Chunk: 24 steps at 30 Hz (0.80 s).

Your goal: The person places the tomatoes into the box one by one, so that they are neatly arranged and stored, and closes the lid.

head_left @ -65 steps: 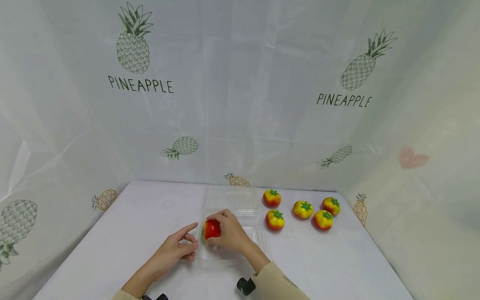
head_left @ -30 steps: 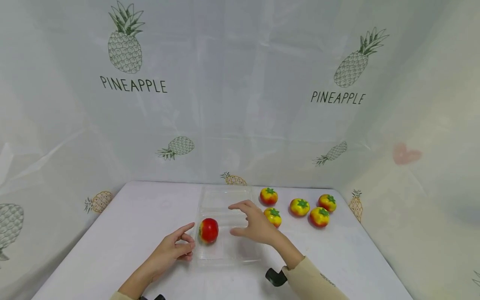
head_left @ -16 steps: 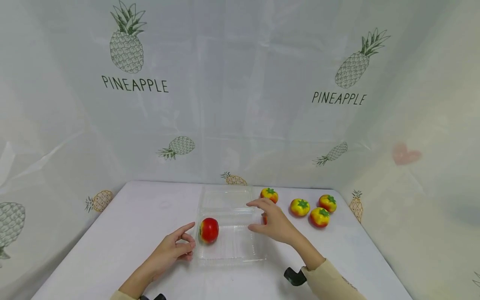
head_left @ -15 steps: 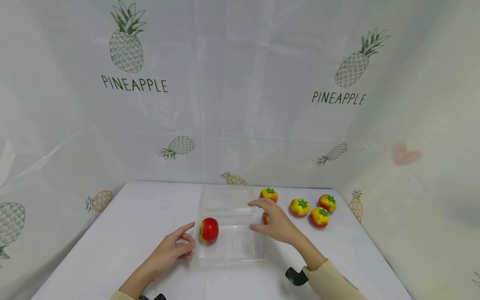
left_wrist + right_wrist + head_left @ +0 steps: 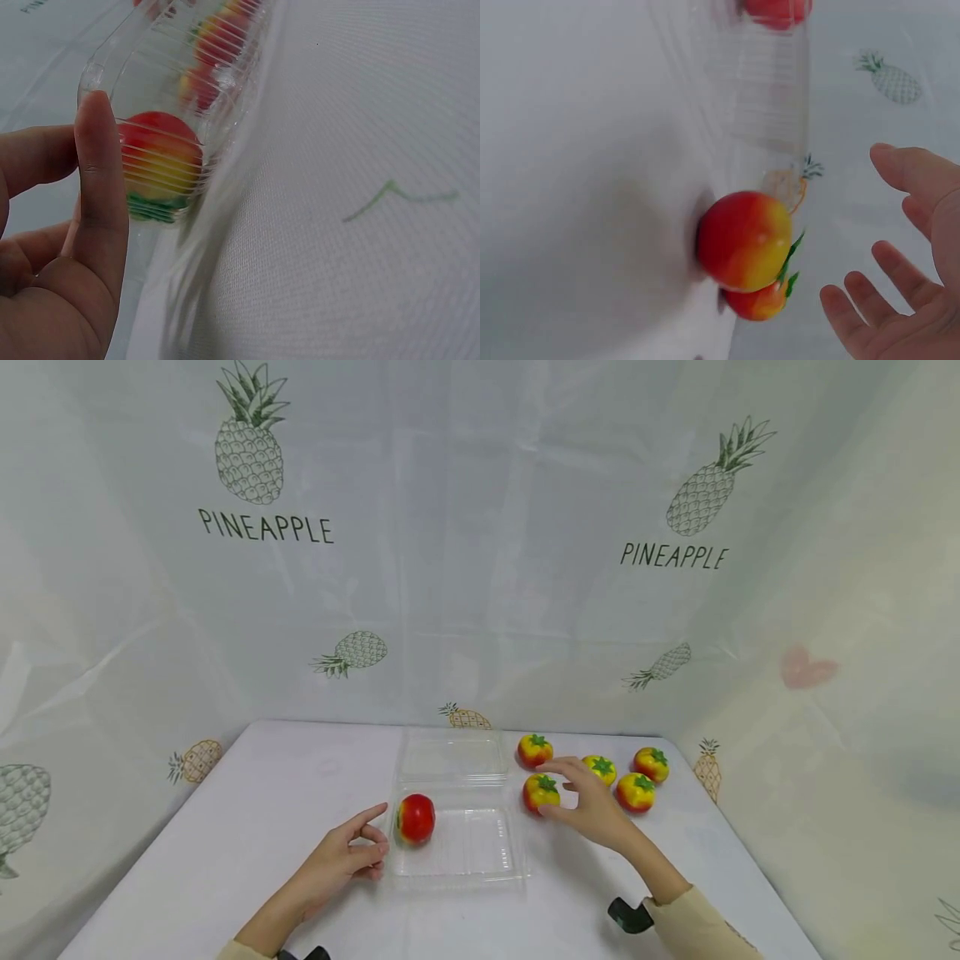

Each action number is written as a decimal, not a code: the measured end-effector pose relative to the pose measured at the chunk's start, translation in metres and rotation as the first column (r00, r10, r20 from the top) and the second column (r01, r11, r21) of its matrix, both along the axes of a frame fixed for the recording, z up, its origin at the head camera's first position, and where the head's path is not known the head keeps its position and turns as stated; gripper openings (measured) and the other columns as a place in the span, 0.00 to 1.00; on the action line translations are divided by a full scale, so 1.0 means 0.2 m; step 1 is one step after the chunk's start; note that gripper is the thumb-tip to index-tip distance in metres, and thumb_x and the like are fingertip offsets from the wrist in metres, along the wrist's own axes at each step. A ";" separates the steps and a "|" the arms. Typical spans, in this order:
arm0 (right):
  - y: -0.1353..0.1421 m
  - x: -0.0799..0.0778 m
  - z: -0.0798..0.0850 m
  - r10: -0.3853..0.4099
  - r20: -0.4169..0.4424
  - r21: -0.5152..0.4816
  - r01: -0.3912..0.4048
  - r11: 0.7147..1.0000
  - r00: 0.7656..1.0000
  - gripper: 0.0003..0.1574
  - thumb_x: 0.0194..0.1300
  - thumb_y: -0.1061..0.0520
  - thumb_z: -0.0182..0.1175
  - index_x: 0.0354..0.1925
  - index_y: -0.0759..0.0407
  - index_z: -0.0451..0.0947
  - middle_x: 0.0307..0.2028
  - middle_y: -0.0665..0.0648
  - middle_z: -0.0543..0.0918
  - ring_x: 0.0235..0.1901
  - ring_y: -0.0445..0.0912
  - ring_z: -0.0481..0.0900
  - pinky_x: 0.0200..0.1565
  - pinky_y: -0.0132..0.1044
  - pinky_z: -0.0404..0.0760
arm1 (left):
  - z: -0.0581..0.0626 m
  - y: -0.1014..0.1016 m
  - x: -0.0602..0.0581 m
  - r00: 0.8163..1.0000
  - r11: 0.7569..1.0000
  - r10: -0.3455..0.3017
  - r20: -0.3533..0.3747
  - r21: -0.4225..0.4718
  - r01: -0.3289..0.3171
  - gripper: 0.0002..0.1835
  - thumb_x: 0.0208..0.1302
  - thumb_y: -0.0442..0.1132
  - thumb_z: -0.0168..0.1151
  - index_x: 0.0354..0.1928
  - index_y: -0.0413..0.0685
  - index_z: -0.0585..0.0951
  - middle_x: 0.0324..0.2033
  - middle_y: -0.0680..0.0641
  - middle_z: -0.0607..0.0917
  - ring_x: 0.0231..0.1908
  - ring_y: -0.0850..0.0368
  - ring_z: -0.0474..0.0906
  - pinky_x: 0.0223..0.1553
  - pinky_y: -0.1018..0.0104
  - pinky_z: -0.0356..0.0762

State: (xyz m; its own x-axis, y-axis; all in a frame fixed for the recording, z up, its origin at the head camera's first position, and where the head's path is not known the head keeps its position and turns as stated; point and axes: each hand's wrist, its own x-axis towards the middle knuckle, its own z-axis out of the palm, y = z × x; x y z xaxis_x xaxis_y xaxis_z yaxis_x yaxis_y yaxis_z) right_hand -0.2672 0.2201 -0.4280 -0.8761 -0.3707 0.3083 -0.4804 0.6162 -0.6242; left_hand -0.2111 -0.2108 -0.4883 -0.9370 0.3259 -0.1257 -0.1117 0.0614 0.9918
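Note:
A clear plastic clamshell container [image 5: 457,860] lies on the table with its lid [image 5: 453,756] folded back. Inside, at the left, a red-and-yellow fruit with a green leafy top [image 5: 416,819] lies on its side. My left hand [image 5: 337,860] is at the container's left wall, fingertips right at its edge; the left wrist view shows a finger [image 5: 101,165] against the ribbed side. My right hand [image 5: 592,806], thumb and fingers spread, reaches over the near fruit [image 5: 541,794] just right of the container. The right wrist view shows a gap between that hand and the fruit.
Behind the near fruit stands another like it [image 5: 535,750]. Farther right are three more: one partly hidden by my right hand [image 5: 602,768], one near the back [image 5: 651,764] and one in front [image 5: 635,792]. A pineapple-printed white curtain [image 5: 480,568] surrounds the table.
My right hand let go of the red-and-yellow fruit in the container's left side, then moved right, out over the near fruit beside the container. My left hand stays at the container's left edge.

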 end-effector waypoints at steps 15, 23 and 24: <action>0.15 -0.09 -0.15 -0.035 0.027 -0.026 0.036 0.999 0.999 0.36 0.63 0.59 0.78 0.67 0.60 0.78 0.63 0.59 0.81 0.62 0.66 0.79 0.60 0.57 0.83 | -0.01 0.00 0.01 1.000 1.000 0.003 -0.003 -0.001 -0.003 0.42 0.76 0.36 0.66 0.84 0.41 0.56 0.50 0.39 0.75 0.40 0.49 0.82 0.44 0.62 0.89; 0.17 -0.12 -0.17 -0.026 0.115 -0.065 0.034 0.997 0.993 0.36 0.65 0.58 0.76 0.69 0.58 0.77 0.65 0.62 0.79 0.66 0.66 0.76 0.60 0.54 0.84 | 0.00 0.00 0.01 1.000 1.000 -0.001 -0.002 0.000 0.001 0.42 0.76 0.36 0.66 0.84 0.42 0.56 0.50 0.39 0.75 0.40 0.49 0.82 0.44 0.62 0.89; 0.17 -0.13 -0.18 -0.020 0.126 -0.075 0.029 0.997 0.992 0.36 0.65 0.58 0.76 0.69 0.58 0.77 0.66 0.63 0.78 0.66 0.66 0.75 0.61 0.54 0.84 | 0.00 0.00 0.01 1.000 1.000 -0.001 -0.002 0.000 0.001 0.42 0.75 0.36 0.66 0.84 0.42 0.56 0.50 0.39 0.75 0.40 0.49 0.82 0.44 0.62 0.89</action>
State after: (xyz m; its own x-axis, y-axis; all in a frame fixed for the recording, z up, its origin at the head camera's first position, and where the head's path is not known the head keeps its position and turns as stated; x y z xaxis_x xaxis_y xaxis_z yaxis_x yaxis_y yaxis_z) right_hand -0.2922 0.2533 -0.4635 -0.9182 -0.3282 0.2219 -0.3806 0.5752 -0.7241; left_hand -0.2100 -0.2112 -0.4876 -0.9370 0.3266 -0.1238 -0.1096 0.0616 0.9921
